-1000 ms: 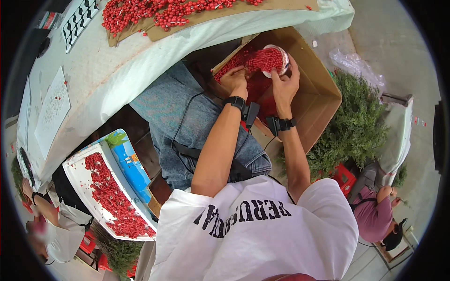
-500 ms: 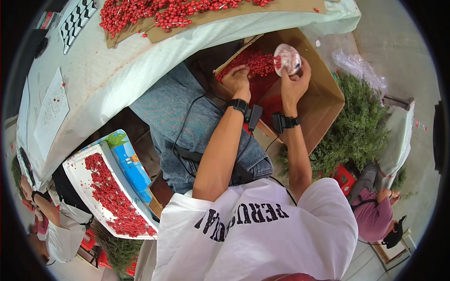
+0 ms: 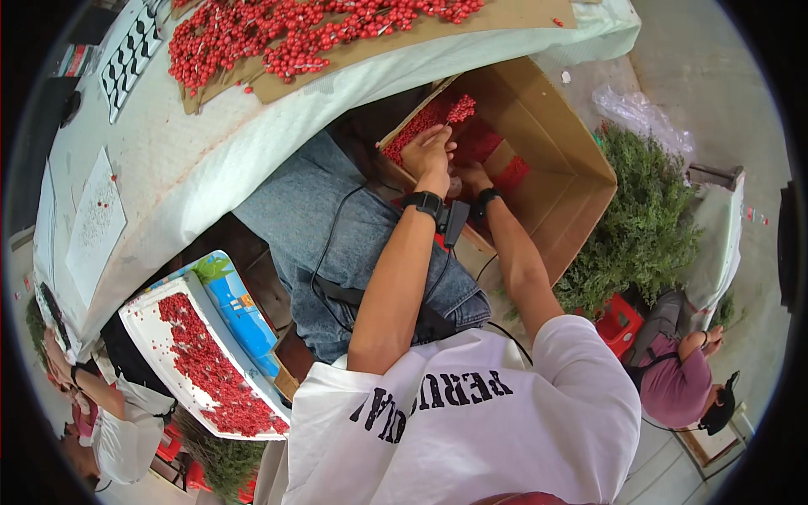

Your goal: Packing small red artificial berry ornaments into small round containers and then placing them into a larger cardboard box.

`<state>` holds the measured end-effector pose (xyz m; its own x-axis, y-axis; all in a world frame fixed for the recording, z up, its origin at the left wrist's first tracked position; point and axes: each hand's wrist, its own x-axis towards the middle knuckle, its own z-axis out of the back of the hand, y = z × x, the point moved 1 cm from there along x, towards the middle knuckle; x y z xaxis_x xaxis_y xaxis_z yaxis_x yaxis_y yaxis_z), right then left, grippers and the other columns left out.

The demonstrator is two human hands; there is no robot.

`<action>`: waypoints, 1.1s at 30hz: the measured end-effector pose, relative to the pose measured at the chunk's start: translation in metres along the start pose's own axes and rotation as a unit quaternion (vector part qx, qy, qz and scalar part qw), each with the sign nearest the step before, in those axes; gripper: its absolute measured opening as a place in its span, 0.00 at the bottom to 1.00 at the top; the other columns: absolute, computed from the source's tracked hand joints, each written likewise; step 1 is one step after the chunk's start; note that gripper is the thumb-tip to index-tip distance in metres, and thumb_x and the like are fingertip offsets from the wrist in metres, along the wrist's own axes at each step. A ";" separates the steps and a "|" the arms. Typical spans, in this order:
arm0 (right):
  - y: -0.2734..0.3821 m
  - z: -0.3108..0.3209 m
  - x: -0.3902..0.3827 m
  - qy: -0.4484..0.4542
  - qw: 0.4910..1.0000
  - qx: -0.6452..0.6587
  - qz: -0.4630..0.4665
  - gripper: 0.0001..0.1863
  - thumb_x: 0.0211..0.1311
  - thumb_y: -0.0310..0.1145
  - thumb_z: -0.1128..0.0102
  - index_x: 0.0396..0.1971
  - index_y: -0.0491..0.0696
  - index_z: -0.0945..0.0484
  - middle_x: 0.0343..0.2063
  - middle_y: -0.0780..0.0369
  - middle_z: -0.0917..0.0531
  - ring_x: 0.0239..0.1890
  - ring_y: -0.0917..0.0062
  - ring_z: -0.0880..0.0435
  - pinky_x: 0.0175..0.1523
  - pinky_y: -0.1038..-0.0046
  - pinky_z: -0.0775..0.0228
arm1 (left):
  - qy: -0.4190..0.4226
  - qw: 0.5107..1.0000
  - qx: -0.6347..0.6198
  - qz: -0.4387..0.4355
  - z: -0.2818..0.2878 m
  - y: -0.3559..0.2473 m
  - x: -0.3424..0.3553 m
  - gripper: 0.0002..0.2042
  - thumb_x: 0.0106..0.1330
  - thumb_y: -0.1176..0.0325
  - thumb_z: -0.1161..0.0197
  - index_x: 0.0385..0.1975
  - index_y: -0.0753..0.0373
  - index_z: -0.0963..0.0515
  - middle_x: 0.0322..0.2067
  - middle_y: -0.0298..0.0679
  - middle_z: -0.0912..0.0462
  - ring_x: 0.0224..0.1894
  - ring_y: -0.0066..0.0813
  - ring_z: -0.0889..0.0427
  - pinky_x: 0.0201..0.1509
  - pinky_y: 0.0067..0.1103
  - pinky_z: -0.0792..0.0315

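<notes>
Both my hands reach into an open cardboard box (image 3: 581,181) beside my lap, which holds red berry sprigs (image 3: 505,172). My left hand (image 3: 427,151) is curled around a bunch of red berries (image 3: 460,109) that sticks up past its fingers near the box's left wall. My right hand (image 3: 471,178) is lower in the box, just right of the left wrist. Its fingers are hidden behind the left hand, so whether it holds anything is unclear. Each wrist wears a black band.
A table (image 3: 210,160) under a pale cloth carries brown card covered with red berries (image 3: 286,34). A white tray of berries (image 3: 202,362) lies at lower left by another person (image 3: 109,421). Green sprigs (image 3: 640,227) are heaped right of the box; a seated person (image 3: 682,370) is beyond.
My right hand, which held a clear packet of berries up over the box, has dropped into the box. The left hand has moved a little up and left with a berry bunch.
</notes>
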<state>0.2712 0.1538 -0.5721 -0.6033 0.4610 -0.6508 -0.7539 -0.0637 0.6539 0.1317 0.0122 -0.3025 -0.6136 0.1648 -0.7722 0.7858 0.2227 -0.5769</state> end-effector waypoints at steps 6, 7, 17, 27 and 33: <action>0.128 0.020 -0.098 -0.041 0.989 0.127 0.064 0.18 0.58 0.31 0.37 0.47 0.40 0.22 0.38 0.58 0.15 0.40 0.74 0.16 0.42 0.73 0.25 | 0.026 0.999 0.005 0.024 0.004 -0.002 -0.003 0.08 0.57 0.75 0.31 0.36 0.63 0.18 0.29 0.35 0.16 0.23 0.22 0.19 0.23 0.15 0.31; 0.157 0.024 -0.127 -0.052 0.954 0.287 0.069 0.16 0.60 0.30 0.38 0.46 0.40 0.21 0.38 0.59 0.15 0.39 0.75 0.17 0.42 0.75 0.25 | 0.034 0.999 -0.001 0.027 0.002 -0.004 -0.009 0.08 0.57 0.75 0.31 0.37 0.62 0.18 0.29 0.35 0.16 0.24 0.21 0.19 0.23 0.15 0.30; 0.235 0.046 -0.197 -0.160 0.834 0.509 0.139 0.12 0.62 0.29 0.37 0.44 0.41 0.19 0.33 0.64 0.16 0.33 0.84 0.20 0.39 0.83 0.28 | 0.153 0.986 -0.029 0.061 -0.021 -0.004 -0.039 0.09 0.59 0.73 0.31 0.40 0.62 0.18 0.32 0.35 0.15 0.28 0.20 0.19 0.27 0.12 0.26; 0.258 0.062 -0.207 -0.101 0.834 0.529 0.117 0.11 0.62 0.30 0.38 0.43 0.43 0.19 0.30 0.66 0.17 0.29 0.85 0.22 0.34 0.83 0.30 | 0.213 0.969 -0.077 0.095 -0.021 -0.008 -0.040 0.10 0.60 0.72 0.32 0.41 0.63 0.18 0.31 0.34 0.16 0.29 0.19 0.19 0.29 0.12 0.25; 0.263 0.082 -0.213 -0.027 0.848 0.511 0.141 0.11 0.64 0.31 0.40 0.44 0.43 0.20 0.31 0.65 0.18 0.30 0.84 0.22 0.35 0.82 0.29 | 0.306 0.945 -0.073 0.091 -0.027 -0.010 -0.041 0.09 0.63 0.68 0.34 0.41 0.62 0.18 0.31 0.32 0.16 0.27 0.17 0.21 0.30 0.13 0.25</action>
<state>0.2228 0.1112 -0.2297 -0.6885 0.5971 -0.4117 0.0539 0.6082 0.7919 0.1466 0.0294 -0.2575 -0.4337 0.7278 -0.5312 0.8911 0.2592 -0.3724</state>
